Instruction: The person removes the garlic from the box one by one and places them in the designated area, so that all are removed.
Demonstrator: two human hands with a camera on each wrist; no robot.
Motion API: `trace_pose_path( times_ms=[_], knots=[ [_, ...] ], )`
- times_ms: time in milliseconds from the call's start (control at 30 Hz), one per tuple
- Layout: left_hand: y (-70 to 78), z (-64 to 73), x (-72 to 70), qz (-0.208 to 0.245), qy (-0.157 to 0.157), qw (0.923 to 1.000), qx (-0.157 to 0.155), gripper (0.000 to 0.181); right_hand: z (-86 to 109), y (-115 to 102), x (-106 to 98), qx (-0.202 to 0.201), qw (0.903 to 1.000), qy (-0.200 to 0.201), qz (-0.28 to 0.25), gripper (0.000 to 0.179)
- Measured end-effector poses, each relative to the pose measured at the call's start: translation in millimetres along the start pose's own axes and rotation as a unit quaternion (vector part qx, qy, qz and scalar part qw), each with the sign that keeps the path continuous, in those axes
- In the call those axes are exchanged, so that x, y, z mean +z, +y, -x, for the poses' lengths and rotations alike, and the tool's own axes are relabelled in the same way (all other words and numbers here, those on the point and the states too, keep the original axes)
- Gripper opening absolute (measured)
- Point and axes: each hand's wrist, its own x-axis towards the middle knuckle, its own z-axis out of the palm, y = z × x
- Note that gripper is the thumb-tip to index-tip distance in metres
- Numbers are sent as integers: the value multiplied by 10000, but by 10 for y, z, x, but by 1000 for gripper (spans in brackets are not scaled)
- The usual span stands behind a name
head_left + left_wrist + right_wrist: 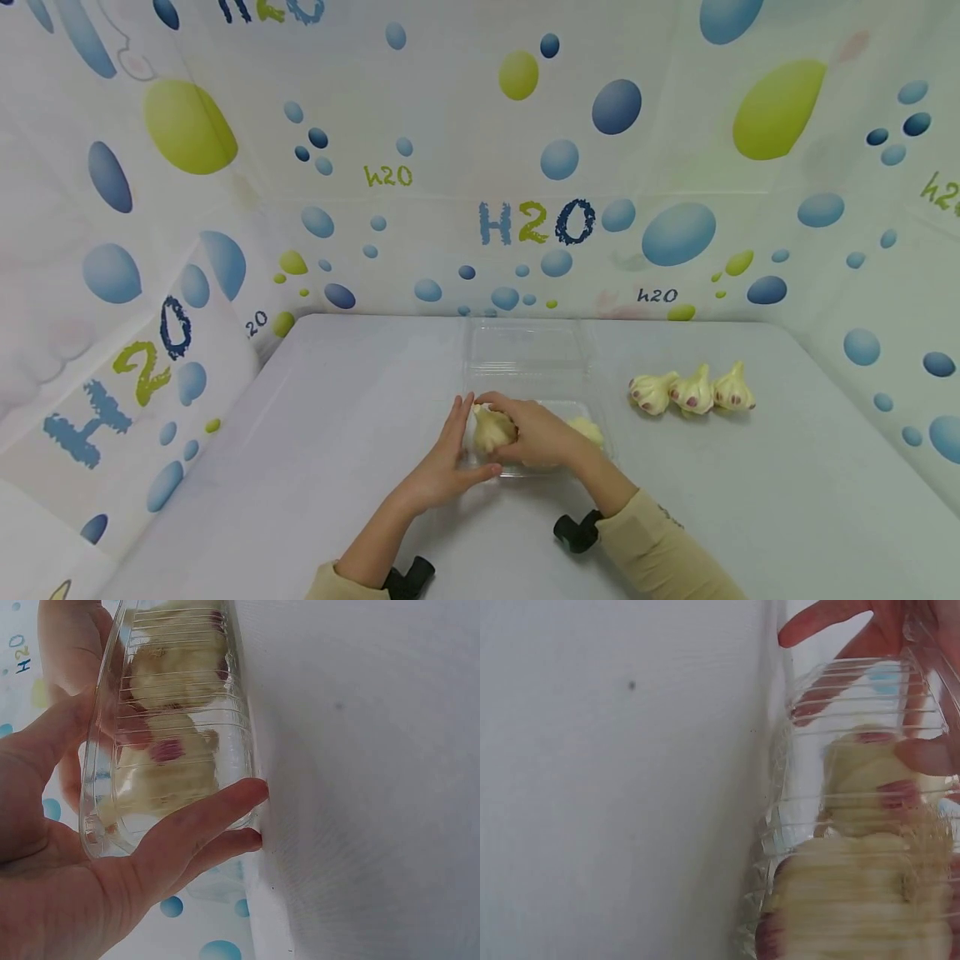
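A clear plastic clamshell box (pixel 603 417) stands on the table with its lid (pixel 525 350) folded back. My right hand (pixel 536 433) pinches a garlic bulb (pixel 492 430) at the box's left end, thumb on the near side and fingers on the far side. Another pale bulb (pixel 587 430) sits in the right part of the box, partly hidden by my right hand. Along the left end wall lies my left hand (pixel 442 473), its fingers extended and its thumb by the front rim. In the right wrist view, a purple-marked bulb (pixel 866 787) shows through the ribbed wall.
To the right of the box, three garlic bulbs (pixel 692 393) lie in a row on the white table (pixel 337 400). A patterned sheet (pixel 450 108) rises behind the table and at both sides. Black wrist devices (pixel 577 533) sit by the sleeves.
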Motion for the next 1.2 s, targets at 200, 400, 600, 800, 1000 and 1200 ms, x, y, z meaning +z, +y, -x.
trace_pose_path(
  times_ms=[200,400,600,800,1000,1200],
  knots=[
    [8,-1,0,-28,42,10000,17,97,4,42,-45,23,9993,111,-366,68],
    [12,-4,1,-88,59,9999,-3,98,21,41,-89,140,9966,250,-772,69],
    [19,-6,1,-92,64,9999,-6,97,67,16,-165,196,9943,588,-863,66],
    [23,-5,5,-108,78,9999,-31,97,111,49,-223,162,9910,979,-899,67],
    [16,-7,6,-119,96,9998,-83,98,163,82,-282,191,9856,1406,-924,68],
    [-7,-16,15,-204,149,9997,-55,98,224,109,-333,461,9809,1589,-1026,69]
  ],
)
